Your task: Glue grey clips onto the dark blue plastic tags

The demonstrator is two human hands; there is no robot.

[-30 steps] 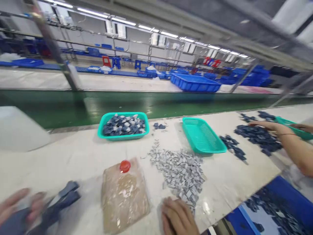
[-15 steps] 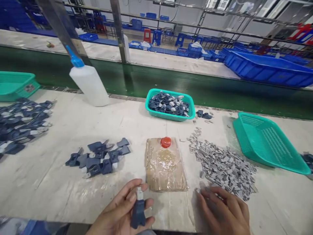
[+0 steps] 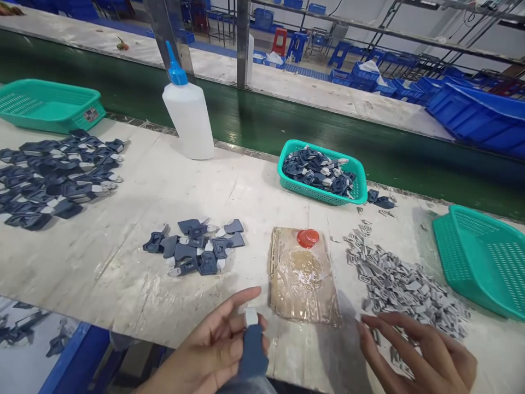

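At the bottom centre, my left hand (image 3: pixel 213 350) grasps a dark blue part (image 3: pixel 252 350) with a white tip. My right hand (image 3: pixel 418 358), lower right, lies spread with nothing in it on the grey pieces (image 3: pixel 404 284). I can read no writing on the white bottle (image 3: pixel 188 117) or elsewhere.

teal basket (image 3: pixel 322 194), red cap (image 3: pixel 307 238), grey clips (image 3: pixel 404 284), blue-capped white bottle (image 3: pixel 188 117).

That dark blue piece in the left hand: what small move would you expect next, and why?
Probably the right hand picks one small grey piece from the grey pile its fingertips already rest on, to bring to the dark blue piece. The left hand holds that piece upright, its white tip up, near the glue-smeared pad.
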